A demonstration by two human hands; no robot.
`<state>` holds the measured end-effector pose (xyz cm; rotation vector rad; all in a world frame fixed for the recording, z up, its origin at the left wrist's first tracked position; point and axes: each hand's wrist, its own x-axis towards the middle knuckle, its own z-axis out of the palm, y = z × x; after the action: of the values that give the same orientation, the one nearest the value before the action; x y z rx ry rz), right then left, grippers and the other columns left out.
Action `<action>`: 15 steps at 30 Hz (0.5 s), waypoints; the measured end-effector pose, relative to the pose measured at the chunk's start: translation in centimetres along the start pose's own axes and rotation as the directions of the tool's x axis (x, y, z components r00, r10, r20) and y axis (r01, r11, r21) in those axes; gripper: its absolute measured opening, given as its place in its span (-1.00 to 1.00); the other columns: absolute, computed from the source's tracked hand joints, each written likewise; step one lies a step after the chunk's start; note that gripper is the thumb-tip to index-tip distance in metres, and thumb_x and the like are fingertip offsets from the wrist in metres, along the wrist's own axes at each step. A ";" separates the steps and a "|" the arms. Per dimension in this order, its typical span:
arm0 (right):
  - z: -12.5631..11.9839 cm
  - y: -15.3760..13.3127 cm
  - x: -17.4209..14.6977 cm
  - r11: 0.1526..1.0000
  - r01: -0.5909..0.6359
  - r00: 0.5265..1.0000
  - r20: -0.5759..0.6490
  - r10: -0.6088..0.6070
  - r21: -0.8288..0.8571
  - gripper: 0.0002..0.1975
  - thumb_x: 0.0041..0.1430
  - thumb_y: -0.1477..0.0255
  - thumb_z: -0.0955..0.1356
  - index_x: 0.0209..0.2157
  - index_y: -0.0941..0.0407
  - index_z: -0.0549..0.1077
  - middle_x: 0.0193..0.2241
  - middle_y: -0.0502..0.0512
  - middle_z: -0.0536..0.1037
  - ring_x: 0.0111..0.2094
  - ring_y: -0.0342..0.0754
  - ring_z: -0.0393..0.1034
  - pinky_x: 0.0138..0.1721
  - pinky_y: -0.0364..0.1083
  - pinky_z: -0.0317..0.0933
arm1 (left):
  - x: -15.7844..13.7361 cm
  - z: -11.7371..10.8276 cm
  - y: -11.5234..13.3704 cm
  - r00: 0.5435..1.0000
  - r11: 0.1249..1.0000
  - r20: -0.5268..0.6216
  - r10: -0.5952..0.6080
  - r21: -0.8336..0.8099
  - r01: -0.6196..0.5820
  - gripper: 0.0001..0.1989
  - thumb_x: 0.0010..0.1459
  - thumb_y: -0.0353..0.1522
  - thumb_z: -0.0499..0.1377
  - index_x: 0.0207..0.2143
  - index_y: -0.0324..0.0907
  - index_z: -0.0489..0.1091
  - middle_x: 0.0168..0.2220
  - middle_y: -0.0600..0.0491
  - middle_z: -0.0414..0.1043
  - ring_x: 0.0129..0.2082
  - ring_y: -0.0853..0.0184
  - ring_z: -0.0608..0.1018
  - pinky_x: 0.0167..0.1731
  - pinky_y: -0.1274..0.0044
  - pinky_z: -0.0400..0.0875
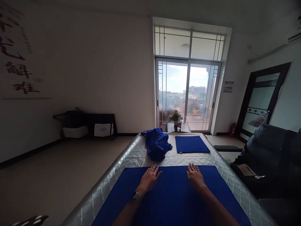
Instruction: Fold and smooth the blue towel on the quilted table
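Here the left hand (pixel 149 179) and right hand (pixel 195 176) lie well apart, palms down, fingers extended, near the far edge of the blue cloth (pixel 172 195) spread across the surface (pixel 128 157); it looks like smoothing, and the next move calls for light, even pressure, beyond which sit a crumpled blue cloth (pixel 157 145) and a flat blue square (pixel 192 143).

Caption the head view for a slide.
Left hand and right hand flat on a spread blue cloth, with a crumpled cloth and a smaller flat cloth beyond.
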<state>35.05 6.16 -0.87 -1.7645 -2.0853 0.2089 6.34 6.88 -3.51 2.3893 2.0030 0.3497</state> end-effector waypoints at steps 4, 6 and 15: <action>2.4 -3.6 0.3 0.988 0.152 0.983 0.097 -0.155 0.029 -0.43 0.29 0.23 0.12 0.30 -0.01 0.22 0.36 0.06 0.24 0.40 0.00 0.01 0.41 0.02 -0.09 | 2.0 2.2 6.0 0.987 0.983 0.018 0.161 -0.094 -0.158 -0.29 0.27 0.00 -0.30 0.35 -0.09 0.06 0.39 -0.19 0.13 0.41 0.08 0.13 0.38 0.15 0.10; 3.8 -4.7 0.3 0.983 0.179 0.976 0.124 -0.181 0.034 -0.39 0.23 0.24 0.14 0.32 -0.13 0.16 0.36 -0.07 0.21 0.39 -0.01 0.01 0.40 0.02 -0.08 | 2.4 3.0 7.0 0.981 0.976 0.029 0.192 -0.111 -0.187 -0.31 0.25 0.01 -0.30 0.36 0.01 0.00 0.39 -0.16 0.14 0.41 0.07 0.10 0.37 0.09 0.09; 6.5 -1.1 1.5 0.989 0.136 0.986 0.088 -0.141 0.060 -0.36 0.15 0.12 0.10 0.27 -0.50 -0.14 0.32 -0.50 0.11 0.38 -0.05 -0.06 0.38 0.11 -0.12 | 2.3 3.8 3.9 0.982 0.984 0.083 0.168 -0.081 -0.161 -0.41 0.24 -0.08 -0.17 0.32 0.28 -0.18 0.38 0.10 0.16 0.38 0.07 0.11 0.34 0.05 0.12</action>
<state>31.36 8.33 -6.05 -1.5990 -2.2357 0.3087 11.20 8.96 -6.27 2.4840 1.7302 0.3065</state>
